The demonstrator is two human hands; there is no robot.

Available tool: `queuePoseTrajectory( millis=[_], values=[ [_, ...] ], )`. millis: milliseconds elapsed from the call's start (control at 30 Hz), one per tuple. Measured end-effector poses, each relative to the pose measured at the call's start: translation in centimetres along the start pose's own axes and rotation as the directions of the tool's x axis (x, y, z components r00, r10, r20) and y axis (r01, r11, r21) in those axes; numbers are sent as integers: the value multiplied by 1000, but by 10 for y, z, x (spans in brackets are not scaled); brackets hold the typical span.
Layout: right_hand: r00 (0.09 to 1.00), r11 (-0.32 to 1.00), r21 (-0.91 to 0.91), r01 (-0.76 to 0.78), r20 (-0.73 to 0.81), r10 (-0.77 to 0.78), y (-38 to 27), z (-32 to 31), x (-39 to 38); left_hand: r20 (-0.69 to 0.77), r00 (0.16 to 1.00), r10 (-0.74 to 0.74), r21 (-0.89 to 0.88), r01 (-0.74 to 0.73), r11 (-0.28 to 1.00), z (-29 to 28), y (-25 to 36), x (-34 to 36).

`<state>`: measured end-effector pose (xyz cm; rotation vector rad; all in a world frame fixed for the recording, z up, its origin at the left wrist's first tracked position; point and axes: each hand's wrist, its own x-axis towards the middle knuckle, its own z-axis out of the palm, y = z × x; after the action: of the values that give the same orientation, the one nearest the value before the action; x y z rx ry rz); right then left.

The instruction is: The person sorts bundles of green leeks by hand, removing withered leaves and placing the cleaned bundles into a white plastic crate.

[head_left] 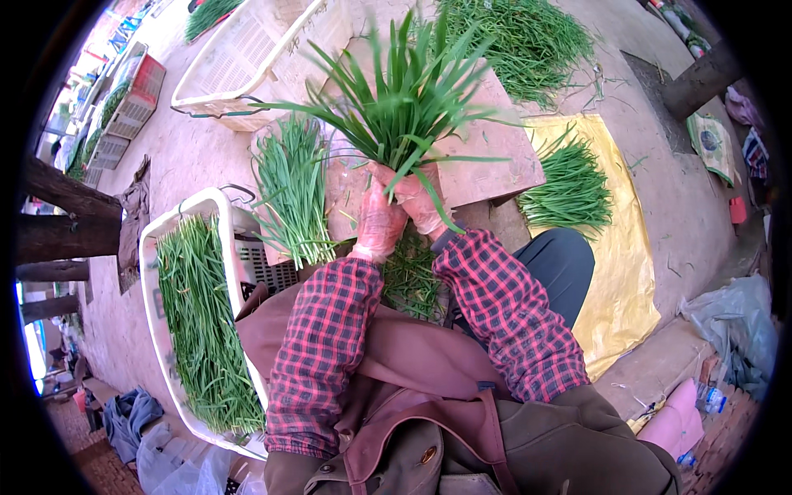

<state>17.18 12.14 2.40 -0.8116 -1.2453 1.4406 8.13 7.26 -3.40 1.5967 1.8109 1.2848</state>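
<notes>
Both my hands wear thin clear gloves and are closed round the lower end of a bunch of green garlic chives (404,107), held up in front of me. My left hand (379,219) and my right hand (422,200) touch each other at the stems. The leaves fan out upward, their tips blurred, and one leaf hangs down past my right wrist. Beneath lies a low board (487,157). A pile of chives (293,190) rests at its left end. Another bundle of chives (569,186) lies to the right on a yellow sheet (619,289).
On my left stands a white crate (148,272) filled with chives. A white crate (231,62) sits at the far left, and a big heap of chives (520,45) lies at the back. Wooden posts (70,223) rise at the left. Plastic bags (734,330) lie at the right.
</notes>
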Motion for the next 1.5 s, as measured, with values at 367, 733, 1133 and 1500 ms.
queuePoseTrajectory(
  millis=[367,733,1133,1500],
  values=[
    [890,939,156,-306,397,224,-67,-1,-19,396,763,-511,-663,622,416,-97,65,-30],
    [847,887,-458,-65,444,292,-51,8,-128,332,836,-438,-857,461,230,-127,69,-72],
    [882,884,-306,353,424,-206,-104,16,-93,470,750,-465,-718,631,294,-139,93,-125],
    [944,861,-432,268,295,-146,-72,12,-111,473,736,-484,-738,631,239,-128,98,-145]
  ],
)
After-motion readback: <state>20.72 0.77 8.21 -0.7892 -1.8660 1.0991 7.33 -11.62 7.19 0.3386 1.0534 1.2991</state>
